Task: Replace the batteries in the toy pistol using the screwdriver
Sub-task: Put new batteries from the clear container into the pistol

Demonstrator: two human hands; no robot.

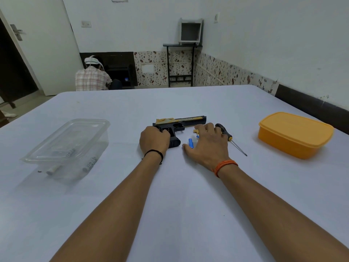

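1. At nine o'clock on the white table sits a clear plastic container with its lid on. Pale cylindrical batteries show through its near wall.
2. At ten o'clock, beyond the table's far edge, a person in a checked shirt sits on the floor facing away, next to an open door.
3. The left hand, a black cord on its wrist, lies at the centre of the table with fingers curled round the rear of the toy pistol's grip.
4. The toy pistol lies flat on its side just toward twelve o'clock of the hands, black frame and gold slide, muzzle pointing to three o'clock. The side of its grip looks open.
5. A blue battery lies on the cloth between the two hands, just beside the right thumb.
6. The right hand, an orange thread band on its wrist, rests palm down with fingers spread wide. Its fingertips reach a small gold piece; whether it holds anything cannot be told.
7. The screwdriver lies touching the right hand's outer side, black handle toward twelve o'clock, shaft toward four o'clock.
8. At three o'clock stands a closed orange lidded box, well apart from the tool.
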